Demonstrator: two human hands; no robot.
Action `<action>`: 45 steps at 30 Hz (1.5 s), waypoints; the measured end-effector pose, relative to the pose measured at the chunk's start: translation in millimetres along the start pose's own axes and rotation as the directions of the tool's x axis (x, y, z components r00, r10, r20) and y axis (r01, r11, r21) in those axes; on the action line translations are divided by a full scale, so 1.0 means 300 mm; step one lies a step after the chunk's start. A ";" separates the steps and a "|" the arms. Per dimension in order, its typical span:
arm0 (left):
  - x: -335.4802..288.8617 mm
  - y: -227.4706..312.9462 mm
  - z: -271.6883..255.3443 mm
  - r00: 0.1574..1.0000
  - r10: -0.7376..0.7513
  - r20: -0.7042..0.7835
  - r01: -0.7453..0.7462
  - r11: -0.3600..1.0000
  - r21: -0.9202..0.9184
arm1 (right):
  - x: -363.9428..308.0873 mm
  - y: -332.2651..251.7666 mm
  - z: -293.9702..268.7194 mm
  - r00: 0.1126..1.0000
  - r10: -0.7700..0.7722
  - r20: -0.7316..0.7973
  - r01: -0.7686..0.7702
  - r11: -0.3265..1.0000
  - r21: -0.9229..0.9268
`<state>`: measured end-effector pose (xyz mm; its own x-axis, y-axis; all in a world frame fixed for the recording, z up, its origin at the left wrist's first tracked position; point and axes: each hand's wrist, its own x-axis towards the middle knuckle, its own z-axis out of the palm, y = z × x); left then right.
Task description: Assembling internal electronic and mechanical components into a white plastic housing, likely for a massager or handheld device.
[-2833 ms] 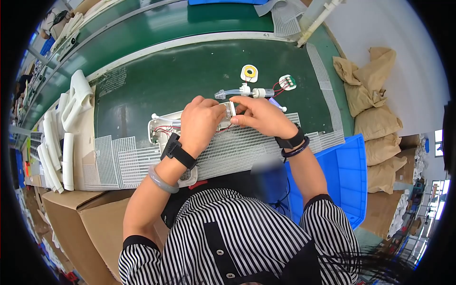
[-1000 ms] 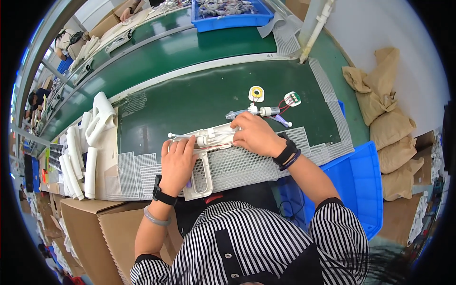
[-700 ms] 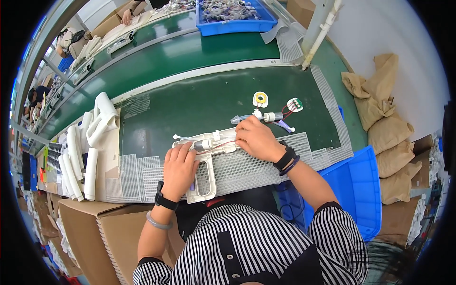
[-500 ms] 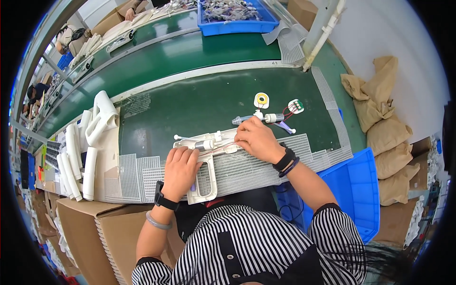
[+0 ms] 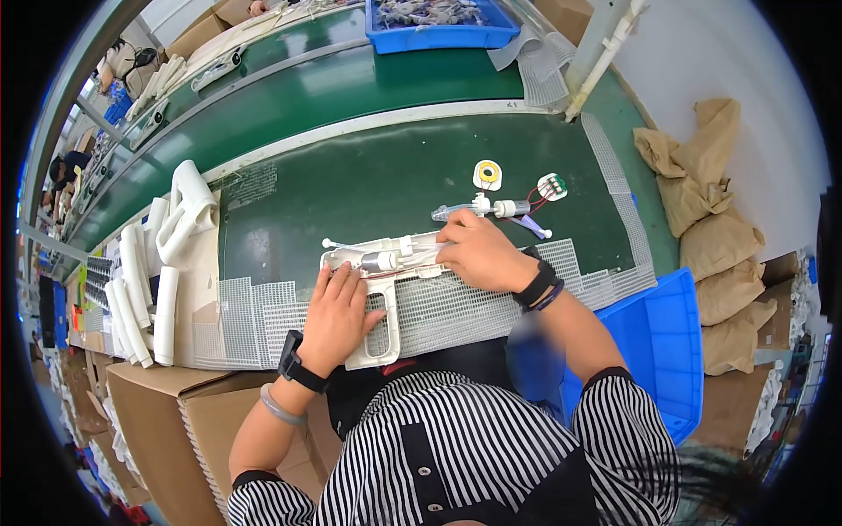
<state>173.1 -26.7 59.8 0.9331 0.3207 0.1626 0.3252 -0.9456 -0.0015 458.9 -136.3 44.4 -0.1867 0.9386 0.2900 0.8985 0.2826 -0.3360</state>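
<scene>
On the bench lies an open white plastic housing half (image 5: 392, 326), gun-shaped with a looped handle. Inside it sits a silvery motor-like cylinder (image 5: 379, 262), with thin reddish wires running alongside. The fingers of my left hand (image 5: 338, 320) lie flat over the housing's left end, thumb spread across the handle opening. My right hand (image 5: 482, 254) grips the right end between thumb and fingers, hiding that end. Just beyond it are a cylinder assembly with a clear nozzle (image 5: 509, 209), a purple piece (image 5: 533, 227), a white-backed yellow disc (image 5: 488, 174) and a wired green circuit board (image 5: 553, 187).
White plastic shells (image 5: 187, 215) are piled at the left. A blue tray of small parts (image 5: 443, 39) stands beyond the green bench (image 5: 351, 175). Right of me are a blue bin (image 5: 653, 351) and brown sacks (image 5: 719, 237); a cardboard box (image 5: 149, 421) stands at lower left.
My left hand has flattened, its thumb swinging out over the handle opening. My right hand has shifted from wires near its fingertips to span the housing's right end.
</scene>
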 end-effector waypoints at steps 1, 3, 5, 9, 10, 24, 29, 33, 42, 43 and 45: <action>0.016 -0.003 -0.012 1.000 -0.017 -0.002 0.017 0.999 -0.032 | -0.008 0.001 -0.002 1.000 0.004 -0.003 -0.004 1.000 0.004; 0.044 -0.030 -0.020 0.999 -0.018 0.026 0.020 0.998 -0.068 | -0.022 -0.005 -0.007 0.999 -0.002 -0.040 0.004 0.999 0.042; 0.094 -0.044 -0.050 0.993 -0.075 0.088 0.086 0.987 -0.136 | -0.028 -0.021 -0.026 0.999 0.004 -0.039 -0.002 0.999 0.052; 0.195 0.002 -0.111 0.998 -0.055 -0.038 0.048 0.983 -0.175 | -0.041 -0.020 -0.005 0.999 0.043 -0.023 -0.041 0.998 0.057; 0.199 0.004 -0.101 0.998 -0.050 -0.032 0.044 0.985 -0.168 | -0.041 -0.022 0.001 0.998 0.056 -0.009 -0.056 0.996 0.063; 0.247 0.058 -0.079 0.995 0.036 0.095 -0.060 0.963 0.264 | -0.054 -0.015 0.025 0.993 0.083 -0.082 -0.072 0.989 0.125; 0.349 0.006 -0.138 0.997 0.066 0.031 -0.060 0.983 -0.171 | -0.053 -0.019 0.026 0.991 0.101 -0.082 -0.092 0.989 0.113; 0.417 -0.103 -0.048 0.967 0.249 0.053 -0.209 0.897 -0.389 | -0.048 -0.021 0.026 0.992 0.092 -0.091 -0.082 0.990 0.118; 0.472 -0.061 -0.078 0.923 0.311 0.228 -0.232 0.921 -0.314 | -0.059 -0.017 0.046 0.983 0.091 -0.162 -0.071 0.990 0.122; 0.468 -0.055 -0.079 0.913 0.376 0.156 -0.338 0.914 -0.224 | -0.057 -0.018 0.044 0.982 0.090 -0.166 -0.070 0.990 0.119; 0.462 -0.050 -0.082 0.891 0.444 0.091 -0.432 0.893 -0.123 | -0.053 -0.017 0.044 0.983 0.087 -0.162 -0.068 0.990 0.122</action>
<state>293.6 30.6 106.6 0.9901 -0.1291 0.0544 -0.1318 -0.9900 0.0496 452.1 -150.2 29.7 -0.0406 0.9151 0.4011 0.8538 0.2403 -0.4618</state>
